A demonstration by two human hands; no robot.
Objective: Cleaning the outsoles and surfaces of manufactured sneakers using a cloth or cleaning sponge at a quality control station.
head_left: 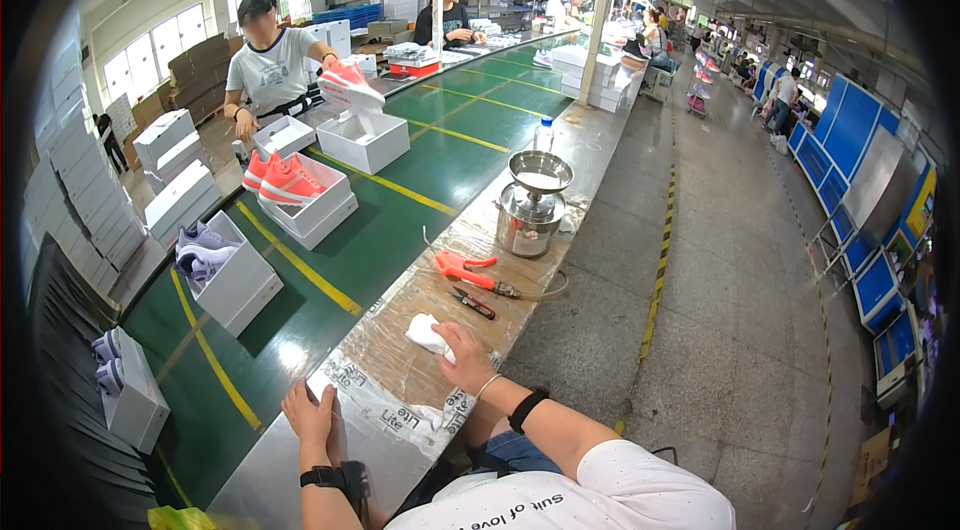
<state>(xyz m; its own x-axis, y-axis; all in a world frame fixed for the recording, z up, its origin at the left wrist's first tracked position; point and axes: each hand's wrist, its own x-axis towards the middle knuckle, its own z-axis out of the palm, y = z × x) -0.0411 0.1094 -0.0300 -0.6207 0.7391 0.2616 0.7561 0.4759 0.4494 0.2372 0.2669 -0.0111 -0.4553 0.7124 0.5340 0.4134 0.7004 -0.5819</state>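
Observation:
My right hand (466,362) is closed on a crumpled white cloth (427,333), low over the film-covered bench (400,370). My left hand (309,412) lies at the bench's edge by the green conveyor belt (290,350), fingers stretched out and holding nothing that I can see. Just beyond the cloth lies a small pair of thread snips (472,303) with dark handles. Farther along is a red air blow gun (465,272) with a hose. Behind it stands a metal pot (530,222) with a shallow metal bowl (541,173) above it.
Open white boxes with purple shoes (205,252) and coral shoes (290,180) sit on the belt. Across it, a person (275,70) holds a coral shoe (348,85) above a white box (362,145). A capped bottle (543,135) stands past the bowl. A striped floor line (657,300) runs to my right.

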